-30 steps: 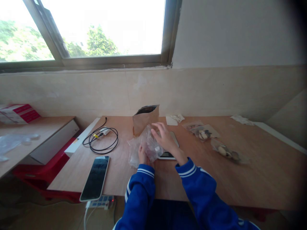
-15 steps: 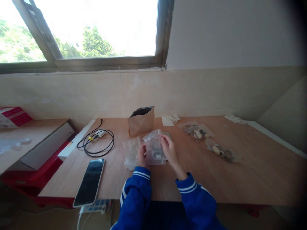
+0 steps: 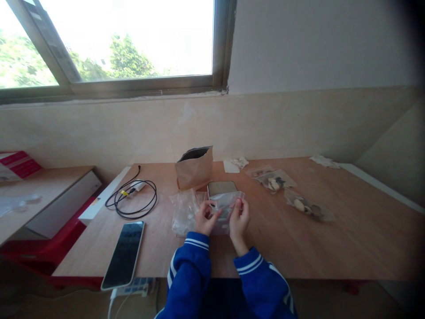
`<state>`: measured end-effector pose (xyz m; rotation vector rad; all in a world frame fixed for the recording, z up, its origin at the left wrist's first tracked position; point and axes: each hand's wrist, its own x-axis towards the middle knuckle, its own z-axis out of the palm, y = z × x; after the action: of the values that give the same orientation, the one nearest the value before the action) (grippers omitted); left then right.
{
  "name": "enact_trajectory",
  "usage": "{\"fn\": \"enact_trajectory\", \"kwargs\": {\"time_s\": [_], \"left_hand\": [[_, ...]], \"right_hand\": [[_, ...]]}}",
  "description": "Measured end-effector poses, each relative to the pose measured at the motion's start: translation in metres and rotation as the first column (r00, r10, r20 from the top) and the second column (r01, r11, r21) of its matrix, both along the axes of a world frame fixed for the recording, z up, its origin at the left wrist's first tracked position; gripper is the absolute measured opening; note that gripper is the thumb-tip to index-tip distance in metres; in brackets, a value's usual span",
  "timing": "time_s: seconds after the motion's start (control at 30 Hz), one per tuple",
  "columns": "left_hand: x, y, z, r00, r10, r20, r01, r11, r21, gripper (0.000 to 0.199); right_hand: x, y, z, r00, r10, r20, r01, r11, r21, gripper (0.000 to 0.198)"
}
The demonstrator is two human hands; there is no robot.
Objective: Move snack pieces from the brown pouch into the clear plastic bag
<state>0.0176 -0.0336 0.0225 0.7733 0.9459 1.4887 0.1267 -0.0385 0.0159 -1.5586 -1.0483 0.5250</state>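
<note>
A person in blue sleeves with white cuff stripes sits at a wooden table. The left hand and right hand each pinch the top edge of a clear plastic bag, held just above the table's near-centre. At 12 o'clock from the hands stands an open brown paper pouch; between them lies a small scale. A phone lies at 8 o'clock. No writing is legible.
</note>
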Motion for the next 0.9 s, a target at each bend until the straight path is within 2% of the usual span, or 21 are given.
{"fn": "enact_trajectory", "kwargs": {"time_s": [0.07, 0.13, 0.2, 0.33, 0.47, 0.57, 0.67, 0.73, 0.83, 0.9], "left_hand": [[-0.004, -0.001, 0.000, 0.979, -0.131, -0.155, 0.149, 0.983, 0.106, 0.042], [-0.008, -0.001, 0.001, 0.954, -0.160, -0.254, 0.204, 0.966, 0.157, 0.043], [-0.009, -0.001, 0.001, 0.952, -0.105, -0.289, 0.158, 0.974, 0.165, 0.034], [-0.003, 0.000, -0.001, 0.940, 0.041, -0.340, 0.017, 0.986, 0.166, 0.014], [0.006, -0.003, 0.002, 0.944, 0.143, -0.298, -0.092, 0.980, 0.177, 0.019], [0.009, -0.006, 0.014, 0.961, 0.151, -0.230, -0.119, 0.982, 0.145, 0.028], [0.008, -0.010, 0.028, 0.972, 0.061, -0.228, -0.034, 0.992, 0.123, 0.033], [0.006, -0.013, 0.033, 0.971, -0.004, -0.238, 0.035, 0.991, 0.126, 0.034], [0.004, -0.023, 0.030, 0.947, -0.103, -0.305, 0.147, 0.981, 0.126, 0.039], [0.003, -0.030, 0.023, 0.893, -0.187, -0.409, 0.255, 0.960, 0.118, 0.040]], "right_hand": [[0.003, -0.002, 0.001, 0.998, -0.065, -0.003, 0.065, 0.998, 0.022, 0.062], [0.005, -0.003, 0.002, 0.995, -0.098, -0.006, 0.098, 0.992, 0.080, 0.056], [0.006, -0.004, 0.001, 0.997, -0.075, -0.009, 0.076, 0.990, 0.120, 0.051], [0.006, -0.005, -0.003, 1.000, 0.015, -0.012, -0.014, 0.994, 0.112, 0.046], [0.004, -0.002, -0.007, 0.999, 0.034, -0.037, -0.029, 0.993, 0.115, 0.045], [0.003, 0.002, -0.012, 0.999, 0.038, -0.039, -0.030, 0.981, 0.190, 0.041], [0.003, 0.005, -0.014, 0.999, 0.002, -0.052, 0.012, 0.965, 0.262, 0.042], [0.005, 0.004, -0.015, 0.997, -0.018, -0.075, 0.037, 0.963, 0.266, 0.042], [0.007, 0.002, -0.014, 0.989, -0.079, -0.128, 0.108, 0.965, 0.237, 0.043], [0.007, 0.001, -0.014, 0.987, -0.098, -0.127, 0.126, 0.963, 0.237, 0.044]]}}
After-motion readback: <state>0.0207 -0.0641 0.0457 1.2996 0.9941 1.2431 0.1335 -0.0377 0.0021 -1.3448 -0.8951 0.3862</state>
